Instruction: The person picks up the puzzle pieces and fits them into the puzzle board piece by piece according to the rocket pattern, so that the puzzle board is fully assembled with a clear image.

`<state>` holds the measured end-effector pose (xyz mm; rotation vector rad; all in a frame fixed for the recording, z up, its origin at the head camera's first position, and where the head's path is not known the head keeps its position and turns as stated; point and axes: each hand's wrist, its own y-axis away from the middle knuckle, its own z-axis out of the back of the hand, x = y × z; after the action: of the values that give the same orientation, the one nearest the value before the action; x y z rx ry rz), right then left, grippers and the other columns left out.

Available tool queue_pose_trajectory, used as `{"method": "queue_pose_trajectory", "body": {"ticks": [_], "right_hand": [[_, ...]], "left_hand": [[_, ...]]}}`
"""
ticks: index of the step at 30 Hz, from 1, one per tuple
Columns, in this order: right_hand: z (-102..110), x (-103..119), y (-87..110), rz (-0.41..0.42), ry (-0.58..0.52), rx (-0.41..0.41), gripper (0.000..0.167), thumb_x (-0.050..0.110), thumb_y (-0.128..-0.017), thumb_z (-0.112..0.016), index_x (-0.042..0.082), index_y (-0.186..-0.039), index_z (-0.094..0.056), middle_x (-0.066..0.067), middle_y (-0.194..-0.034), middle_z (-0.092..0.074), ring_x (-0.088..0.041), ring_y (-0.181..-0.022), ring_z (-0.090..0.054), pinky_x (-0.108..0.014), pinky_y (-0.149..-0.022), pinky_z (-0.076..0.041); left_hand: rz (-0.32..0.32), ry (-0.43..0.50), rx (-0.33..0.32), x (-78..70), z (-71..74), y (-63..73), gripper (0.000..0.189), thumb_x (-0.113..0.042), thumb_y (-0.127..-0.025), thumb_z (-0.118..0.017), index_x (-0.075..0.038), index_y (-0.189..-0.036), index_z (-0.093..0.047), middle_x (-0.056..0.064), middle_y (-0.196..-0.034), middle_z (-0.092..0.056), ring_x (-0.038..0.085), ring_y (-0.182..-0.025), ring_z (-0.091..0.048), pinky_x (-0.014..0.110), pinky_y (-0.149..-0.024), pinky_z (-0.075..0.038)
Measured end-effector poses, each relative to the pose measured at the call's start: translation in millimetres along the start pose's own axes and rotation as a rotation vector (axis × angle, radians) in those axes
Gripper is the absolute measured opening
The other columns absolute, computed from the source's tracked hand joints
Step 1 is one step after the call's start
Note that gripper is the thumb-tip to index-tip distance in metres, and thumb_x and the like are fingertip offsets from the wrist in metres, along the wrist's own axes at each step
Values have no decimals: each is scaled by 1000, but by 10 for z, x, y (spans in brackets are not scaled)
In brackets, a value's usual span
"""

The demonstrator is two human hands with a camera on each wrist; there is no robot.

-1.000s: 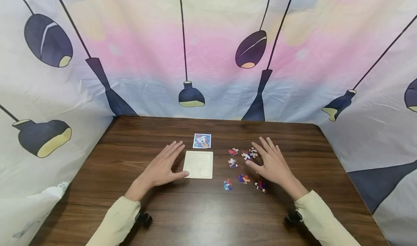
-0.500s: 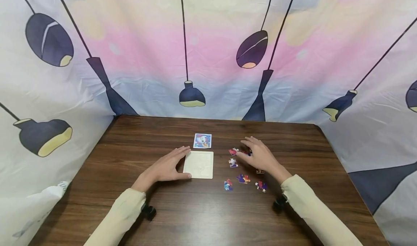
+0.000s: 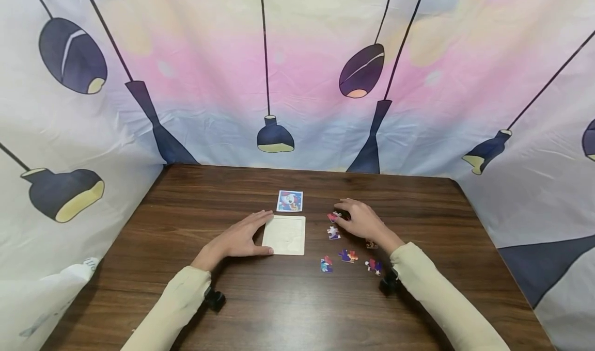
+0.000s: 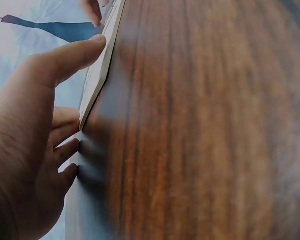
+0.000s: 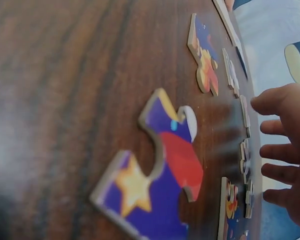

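On the left side of a pale square puzzle board [image 3: 284, 236], my left hand [image 3: 237, 237] rests with thumb and fingers spread. The left wrist view puts the thumb [image 4: 87, 52] on the board's top and the other fingers along its edge. My right hand [image 3: 364, 221] is over the far puzzle pieces, thumb beside a red piece [image 3: 332, 217]; it covers some pieces there. Its fingers [image 5: 280, 152] are apart in the right wrist view, with nothing seen between them. A white-and-purple piece [image 3: 333, 232] lies just nearer than that thumb.
A small printed picture card [image 3: 290, 201] lies beyond the board. Nearer on the wooden table [image 3: 288, 304] are a blue-and-red piece [image 3: 326, 264], a purple-and-orange piece [image 3: 348, 256], a starry piece [image 3: 373, 266] and a brown one [image 3: 371, 244]. A printed curtain [image 3: 209, 108] hangs behind.
My right hand has moved left and lower over the far pieces, its fingers drawing closer together. My left hand has shifted slightly right, onto the board's left edge.
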<state>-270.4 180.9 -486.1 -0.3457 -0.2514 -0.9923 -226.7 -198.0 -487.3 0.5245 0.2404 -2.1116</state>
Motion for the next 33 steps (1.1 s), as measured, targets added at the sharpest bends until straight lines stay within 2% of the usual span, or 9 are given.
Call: {"method": "queue_pose_trajectory", "body": {"ticks": [3, 5, 6, 7, 9, 11, 19, 27, 33], "right_hand": [[0, 14, -31, 11, 4, 24, 38, 23, -100, -65, 5, -133, -69, -23, -146, -55, -40, -129, -59, -48, -79, -57], [1, 19, -42, 10, 12, 35, 35, 21, -100, -65, 5, -130, -71, -23, -146, -56, -39, -128, -59, -45, -74, -55], [3, 24, -47, 7, 13, 40, 33, 20, -100, -65, 5, -129, -71, -23, -145, -56, -39, -129, -59, -45, -75, -56], [0, 23, -56, 3, 16, 42, 32, 21, -100, -65, 6, -128, -72, -22, -145, -57, -39, -131, -57, -47, -84, -57], [-7, 23, -72, -1, 26, 39, 31, 24, -101, -66, 7, -125, -74, -21, -143, -59, -39, -133, -55, -53, -101, -52], [-19, 19, -88, -7, 31, 28, 31, 28, -101, -67, 7, -122, -75, -20, -141, -61, -38, -133, -55, -56, -107, -47], [-54, 13, -124, -25, 56, -27, 33, 40, -99, -68, 11, -111, -77, -14, -129, -69, -33, -116, -67, -52, -95, -55], [-28, 9, -121, -5, 53, 8, 28, 21, -98, -65, 10, -121, -76, -16, -136, -65, -38, -127, -60, -55, -100, -52], [-25, 32, -135, -18, 65, -10, 27, 30, -98, -70, 10, -113, -79, -16, -130, -68, -37, -122, -63, -55, -100, -53]], "left_hand": [[-5, 0, 1, -2, -2, 3, 104, -69, -84, -71, -6, -159, -36, 12, -166, -31, 37, -153, -26, 60, -120, -29], [-8, 2, 0, -6, -4, -1, 103, -68, -84, -72, -6, -159, -36, 11, -166, -32, 37, -154, -26, 59, -120, -29], [-7, 3, 1, -7, -6, -3, 103, -67, -84, -72, -6, -159, -36, 11, -166, -32, 36, -154, -25, 59, -120, -28], [-7, 5, 1, -7, -8, -5, 103, -67, -84, -72, -6, -159, -36, 11, -166, -32, 36, -154, -25, 59, -121, -28], [-7, 7, 0, -3, -12, -4, 103, -66, -84, -73, -6, -159, -36, 10, -166, -32, 36, -154, -25, 59, -121, -28], [-8, 9, -2, 3, -15, -4, 103, -66, -84, -73, -5, -159, -36, 10, -166, -32, 35, -154, -25, 59, -121, -27], [-7, 26, -3, 4, -20, -3, 102, -64, -84, -74, -6, -159, -36, 11, -166, -31, 36, -154, -24, 58, -122, -25], [-8, 25, -6, 15, -29, 6, 103, -66, -84, -73, -5, -159, -36, 11, -166, -32, 37, -154, -24, 59, -122, -25], [-11, 22, -7, 29, -31, 0, 103, -66, -84, -73, -5, -159, -36, 12, -166, -31, 37, -154, -24, 58, -122, -25]]}}
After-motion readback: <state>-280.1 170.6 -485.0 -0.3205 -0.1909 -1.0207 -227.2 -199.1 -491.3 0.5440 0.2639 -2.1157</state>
